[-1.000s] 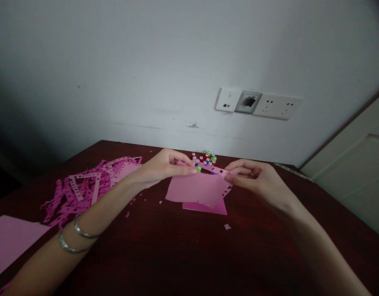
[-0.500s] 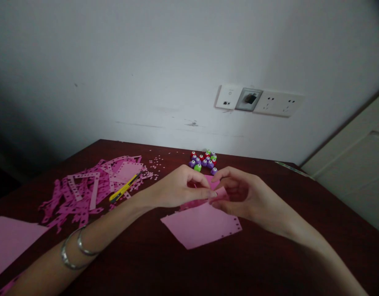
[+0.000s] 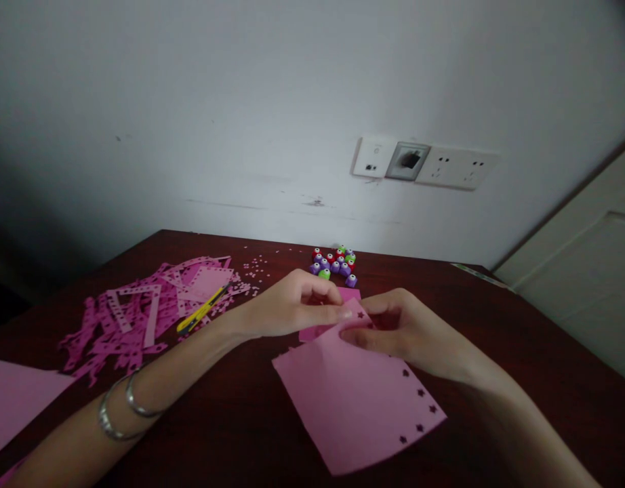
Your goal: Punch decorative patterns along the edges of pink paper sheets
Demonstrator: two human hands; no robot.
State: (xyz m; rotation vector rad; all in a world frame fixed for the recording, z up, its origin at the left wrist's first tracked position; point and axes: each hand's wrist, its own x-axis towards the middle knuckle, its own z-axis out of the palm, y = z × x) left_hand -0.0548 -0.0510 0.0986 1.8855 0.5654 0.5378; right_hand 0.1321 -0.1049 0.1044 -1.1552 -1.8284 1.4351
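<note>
A sheet of pink paper (image 3: pixel 353 400) with star-shaped holes along its right and lower edges is held between both hands. My left hand (image 3: pixel 299 305) pinches its upper corner between thumb and fingers. Just to the right, my right hand (image 3: pixel 396 329) grips the same sheet, thumb on top and fingers behind. Under and beyond the hands lies a darker pink piece of paper (image 3: pixel 350 293), partly hidden. Small eyeball-like pieces (image 3: pixel 335 264) in purple, red and green stand grouped behind the hands.
Punched pink paper strips (image 3: pixel 124 318) are heaped at the left, with a yellow utility knife (image 3: pixel 203 310) beside them. Tiny paper bits (image 3: pixel 254 264) are scattered behind. Another pink sheet (image 3: pixel 17 400) lies at the left edge. A wall with sockets (image 3: pixel 457 166) bounds the table (image 3: pixel 495 325).
The held sheet has opened out toward me and to the right, showing more of its surface and star holes. Both hands remain near the same spot.
</note>
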